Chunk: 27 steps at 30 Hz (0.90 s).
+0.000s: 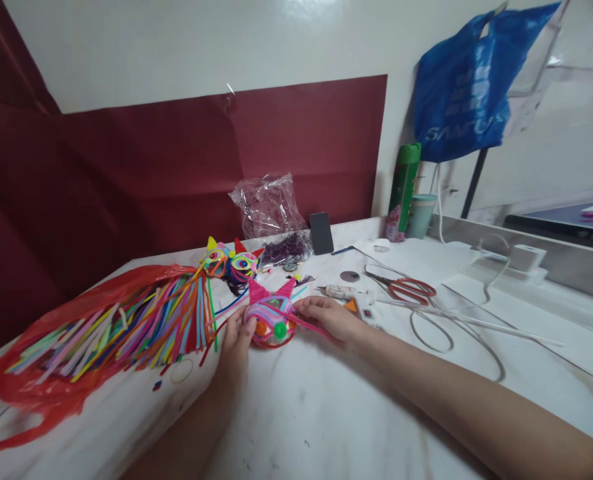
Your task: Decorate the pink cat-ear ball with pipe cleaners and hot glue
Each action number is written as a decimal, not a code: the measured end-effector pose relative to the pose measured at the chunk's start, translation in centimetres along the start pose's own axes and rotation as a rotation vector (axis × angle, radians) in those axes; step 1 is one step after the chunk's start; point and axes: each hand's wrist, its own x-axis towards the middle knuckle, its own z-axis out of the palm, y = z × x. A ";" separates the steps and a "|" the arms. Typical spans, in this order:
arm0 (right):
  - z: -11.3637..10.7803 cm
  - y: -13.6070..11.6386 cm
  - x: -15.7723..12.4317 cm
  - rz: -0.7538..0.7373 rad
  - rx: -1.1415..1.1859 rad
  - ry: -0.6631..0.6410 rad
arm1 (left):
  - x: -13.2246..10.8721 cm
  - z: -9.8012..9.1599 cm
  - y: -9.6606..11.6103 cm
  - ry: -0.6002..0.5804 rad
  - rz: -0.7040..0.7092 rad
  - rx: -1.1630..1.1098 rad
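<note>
Two hands are seen on a pink wound ball [271,321] with pointed ears and a green pompom, held at the middle of the white counter [326,413]. The left hand [236,343] is cupped against its left side, and the right hand [329,317] is pinched at its right side. Coloured pipe cleaners [136,327] are fanned toward the left edge; red-handled scissors [410,290] are laid toward the back right.
</note>
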 end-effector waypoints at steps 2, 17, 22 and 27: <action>0.0 -0.1 -0.1 -0.008 0.063 0.001 | -0.2 0.1 0.1 -0.014 -0.003 -0.038; 0.6 0.1 -0.6 -0.070 0.049 0.037 | -1.1 0.8 0.6 -0.065 -0.011 -0.108; 0.7 0.6 -0.5 -0.065 0.012 0.018 | -1.0 0.5 0.3 -0.057 0.041 -0.022; 0.7 0.9 -0.5 -0.071 -0.013 0.003 | -0.9 0.4 0.0 -0.039 0.044 0.002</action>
